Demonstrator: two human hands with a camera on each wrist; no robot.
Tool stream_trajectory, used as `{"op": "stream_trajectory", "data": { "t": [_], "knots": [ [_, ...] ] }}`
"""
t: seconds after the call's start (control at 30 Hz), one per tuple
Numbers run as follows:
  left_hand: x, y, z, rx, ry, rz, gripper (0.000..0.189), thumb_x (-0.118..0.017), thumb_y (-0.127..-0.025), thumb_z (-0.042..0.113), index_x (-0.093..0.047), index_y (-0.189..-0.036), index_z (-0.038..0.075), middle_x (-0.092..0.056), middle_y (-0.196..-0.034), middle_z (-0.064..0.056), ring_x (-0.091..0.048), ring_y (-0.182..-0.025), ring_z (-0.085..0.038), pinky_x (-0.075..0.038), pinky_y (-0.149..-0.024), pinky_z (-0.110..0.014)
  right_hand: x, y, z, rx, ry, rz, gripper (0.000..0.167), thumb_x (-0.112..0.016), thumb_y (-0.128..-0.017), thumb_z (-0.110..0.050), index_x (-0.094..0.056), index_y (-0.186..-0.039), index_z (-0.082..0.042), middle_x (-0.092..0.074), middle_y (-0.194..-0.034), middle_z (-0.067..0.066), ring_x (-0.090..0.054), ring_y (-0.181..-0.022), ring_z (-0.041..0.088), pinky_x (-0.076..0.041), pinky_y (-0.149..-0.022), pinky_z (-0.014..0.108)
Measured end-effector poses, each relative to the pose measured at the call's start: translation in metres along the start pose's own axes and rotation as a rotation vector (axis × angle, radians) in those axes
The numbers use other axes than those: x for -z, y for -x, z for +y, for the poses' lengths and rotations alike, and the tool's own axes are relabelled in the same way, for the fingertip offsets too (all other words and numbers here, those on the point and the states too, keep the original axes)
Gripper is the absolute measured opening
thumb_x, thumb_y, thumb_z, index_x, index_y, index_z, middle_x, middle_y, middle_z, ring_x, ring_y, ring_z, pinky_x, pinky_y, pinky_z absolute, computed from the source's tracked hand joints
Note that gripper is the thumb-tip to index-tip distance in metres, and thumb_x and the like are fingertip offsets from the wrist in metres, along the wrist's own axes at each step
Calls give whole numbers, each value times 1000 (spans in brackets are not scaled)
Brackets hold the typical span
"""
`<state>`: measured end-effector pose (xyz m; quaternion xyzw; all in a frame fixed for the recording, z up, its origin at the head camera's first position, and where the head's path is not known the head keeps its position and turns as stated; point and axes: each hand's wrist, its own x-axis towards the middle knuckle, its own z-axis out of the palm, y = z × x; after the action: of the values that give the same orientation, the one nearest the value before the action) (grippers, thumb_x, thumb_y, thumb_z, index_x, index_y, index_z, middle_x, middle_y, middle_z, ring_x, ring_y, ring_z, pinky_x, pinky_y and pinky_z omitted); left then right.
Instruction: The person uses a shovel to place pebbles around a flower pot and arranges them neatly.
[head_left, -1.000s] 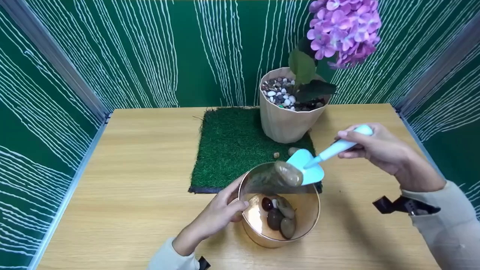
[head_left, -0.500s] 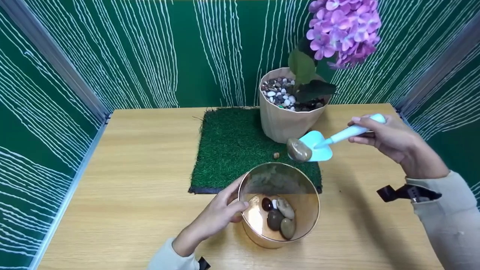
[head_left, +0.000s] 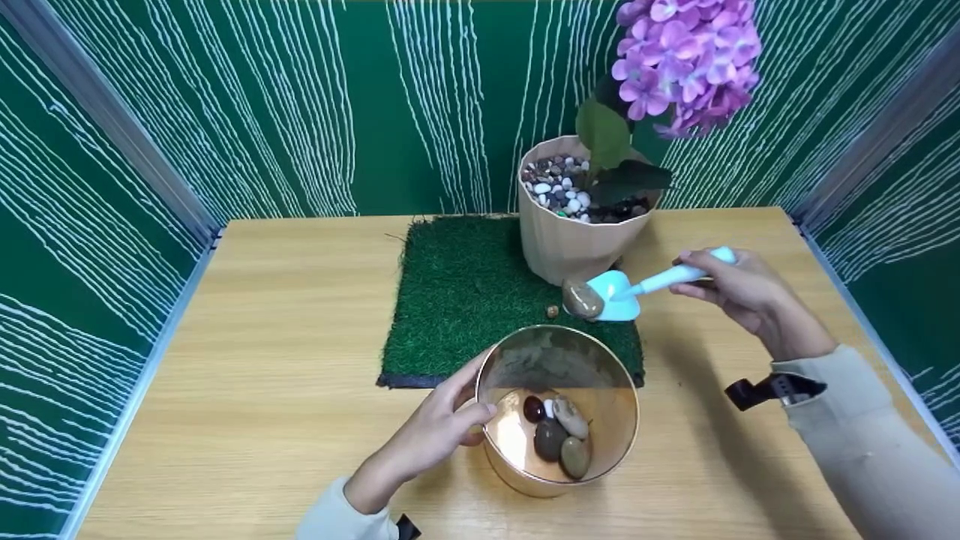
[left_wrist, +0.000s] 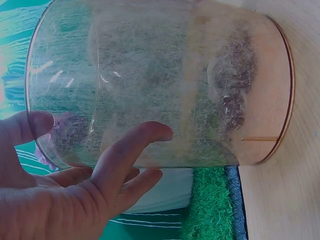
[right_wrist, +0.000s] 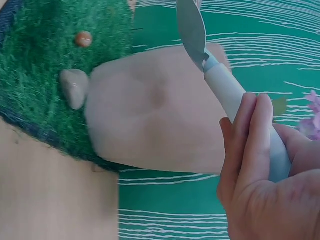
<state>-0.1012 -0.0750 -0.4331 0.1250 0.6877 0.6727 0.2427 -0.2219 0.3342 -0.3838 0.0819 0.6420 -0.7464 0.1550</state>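
Observation:
My right hand point(head_left: 742, 296) grips the handle of a light-blue hand trowel point(head_left: 675, 277). A large brown stone point(head_left: 583, 298) sits at the tip of its blade, above the turf behind the container. In the right wrist view the trowel point(right_wrist: 225, 85) appears edge-on and its load is out of sight. My left hand point(head_left: 439, 427) holds a clear amber container point(head_left: 536, 487) by its left side, thumb at the rim and fingers along the outer wall. Inside lie several stones: a dark brown one point(head_left: 551, 441), olive and grey ones, a small red-brown one and a white one.
A green turf mat point(head_left: 457, 300) lies behind the container. On it stand a faceted beige pot point(head_left: 570, 251) with pebbles and a purple flower point(head_left: 686, 64), a small orange-brown pebble point(head_left: 553, 311) and a pale stone point(right_wrist: 75, 87). Green walls enclose the wooden table point(head_left: 262, 337).
The trowel, with the stone on it, has gone from over the container's far rim back and up, then a little to the left. My left hand and the container have stayed put.

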Motion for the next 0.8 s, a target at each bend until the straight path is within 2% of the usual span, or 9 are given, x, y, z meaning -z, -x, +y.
{"op": "stream_trajectory", "data": {
  "t": [0.2,0.3,0.37,0.5,0.57,0.8],
  "knots": [
    [0,1,0,0,1,-8,76,-55,-101,17,-24,-170,15,-27,-172,-20,-41,-147,-50,-61,-91,-57,-9,-9,13,-45,-79,39,13,-66,-105,-16,-75,-99,-9,-73,-95,5,-76,-89,15,-62,-86,23],
    [0,1,0,0,-1,-7,75,-54,-101,16,-24,-170,15,-26,-172,-21,-41,-147,-49,-61,-91,-57,-15,-14,19,-49,-70,69,12,-66,-105,-18,-75,-100,-10,-71,-96,4,-76,-90,14,-61,-88,23],
    [0,1,0,1,-2,-3,75,-54,-101,16,-25,-170,15,-27,-171,-21,-41,-147,-49,-61,-91,-56,-20,-18,23,-56,-55,93,13,-67,-105,-20,-72,-105,-8,-70,-97,4,-76,-90,13,-60,-89,22],
    [-1,1,0,1,-5,5,75,-54,-100,15,-26,-170,15,-28,-172,-20,-41,-147,-48,-61,-91,-57,-29,-26,29,-78,-17,145,30,-67,-105,-24,-58,-122,-1,-68,-98,3,-76,-88,11,-60,-89,22],
    [-1,2,0,1,-8,9,75,-54,-100,15,-26,-170,15,-27,-172,-20,-41,-147,-48,-61,-90,-56,-34,-30,33,-83,-10,162,33,-65,-106,-24,-54,-125,0,-67,-98,3,-76,-86,10,-60,-88,21],
    [0,2,0,-6,-5,3,74,-54,-101,17,-25,-170,15,-28,-171,-21,-41,-147,-49,-60,-92,-60,-46,-41,48,-76,-2,204,26,-62,-107,-20,-56,-121,1,-70,-92,1,-76,-79,7,-61,-83,19]
  ]
}}
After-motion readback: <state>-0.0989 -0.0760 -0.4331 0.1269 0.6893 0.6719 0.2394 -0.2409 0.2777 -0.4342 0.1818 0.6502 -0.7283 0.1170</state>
